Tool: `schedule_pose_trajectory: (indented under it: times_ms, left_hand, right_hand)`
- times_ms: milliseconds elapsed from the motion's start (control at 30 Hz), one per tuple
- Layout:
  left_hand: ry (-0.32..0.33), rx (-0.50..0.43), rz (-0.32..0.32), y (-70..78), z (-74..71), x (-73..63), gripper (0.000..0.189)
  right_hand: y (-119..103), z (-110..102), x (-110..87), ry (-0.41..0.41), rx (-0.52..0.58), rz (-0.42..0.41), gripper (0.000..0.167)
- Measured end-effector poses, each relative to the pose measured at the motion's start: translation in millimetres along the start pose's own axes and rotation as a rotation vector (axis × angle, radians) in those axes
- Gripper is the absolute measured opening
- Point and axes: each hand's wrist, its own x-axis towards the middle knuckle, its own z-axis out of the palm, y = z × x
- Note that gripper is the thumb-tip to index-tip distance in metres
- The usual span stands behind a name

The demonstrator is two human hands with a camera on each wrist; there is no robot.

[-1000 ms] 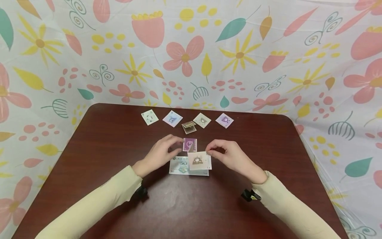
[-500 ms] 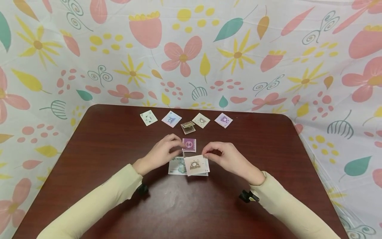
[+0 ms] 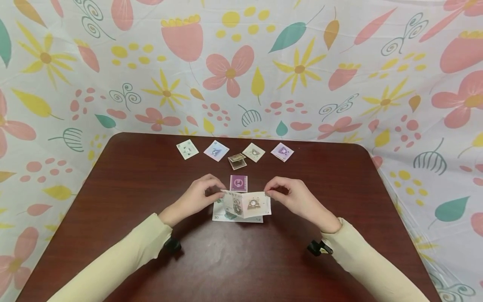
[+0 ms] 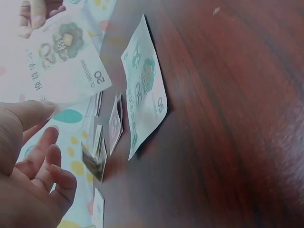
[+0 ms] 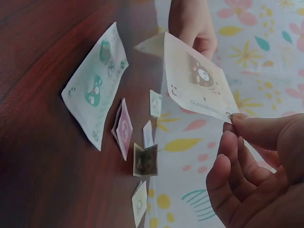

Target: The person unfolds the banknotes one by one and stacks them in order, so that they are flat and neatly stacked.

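A creased play banknote (image 3: 256, 204) marked 20 is held up between both hands in the head view, bent along its middle fold. My left hand (image 3: 196, 195) pinches its left top corner between thumb and index finger. At the right top corner my right hand (image 3: 296, 199) pinches it with thumb and fingertips. In the right wrist view the other fingers of the right hand (image 5: 266, 166) curl loosely below the note. Just beneath, a greenish 50 banknote (image 3: 219, 217) lies unfolded on the table, partly covered by the held one. Behind them sits a folded purple banknote (image 3: 239, 183).
Along the table's far side lie a folded green note (image 3: 187, 149), a blue one (image 3: 216, 150), a beige one (image 3: 254, 152) and a purple one (image 3: 282, 152). A half-open brown note (image 3: 237, 161) stands before them. Patterned cloth (image 3: 226, 105) hangs behind the dark table (image 3: 241, 260).
The 20 banknote has gone from folded over to spread wider, its left half now facing the head view. My left hand has moved slightly left and my right hand slightly right.
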Motion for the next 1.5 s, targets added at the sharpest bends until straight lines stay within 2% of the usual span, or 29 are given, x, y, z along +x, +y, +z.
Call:
schedule_pose_trajectory:
  times_ms: [233,433,567,700,833,933,1100,1200,1333,1500]
  left_hand:
    - [-0.023,-0.074,-0.072,0.1,0.9,-6.2,0.01]
    - [-0.011,-0.1,-0.107,2.5,2.8,-10.6,0.022]
    - [0.026,-0.113,-0.102,5.3,3.5,-14.0,0.035]
    - [0.089,-0.115,-0.08,7.2,4.2,-16.3,0.035]
    - [0.141,-0.106,-0.084,9.7,3.8,-17.6,0.031]
    - [0.154,-0.108,-0.117,11.4,3.5,-18.2,0.029]
    - [0.156,-0.121,-0.196,11.7,5.4,-19.3,0.03]
    - [0.153,-0.13,-0.221,10.6,7.0,-19.5,0.03]
    - [0.128,-0.161,-0.21,9.0,8.7,-20.8,0.028]
    - [0.082,-0.2,-0.176,7.0,10.5,-23.7,0.035]
  right_hand:
    - [6.3,2.5,-2.2,0.018,0.005,0.041,0.011]
    - [13.0,6.2,-1.9,0.043,0.026,0.043,0.011]
    - [18.8,10.0,-2.2,0.059,0.065,0.032,0.012]
    - [24.2,14.7,-3.8,0.081,0.092,0.023,0.014]
    - [28.8,19.2,-5.7,0.098,0.094,0.003,0.028]
    - [31.0,21.9,-7.1,0.114,0.091,-0.03,0.037]
    - [31.4,27.0,-9.5,0.118,0.031,-0.098,0.027]
    - [30.4,29.8,-10.8,0.11,-0.001,-0.117,0.019]
    - [29.3,32.1,-11.9,0.131,-0.013,-0.112,0.015]
    - [29.4,32.3,-12.5,0.161,-0.011,-0.093,0.014]
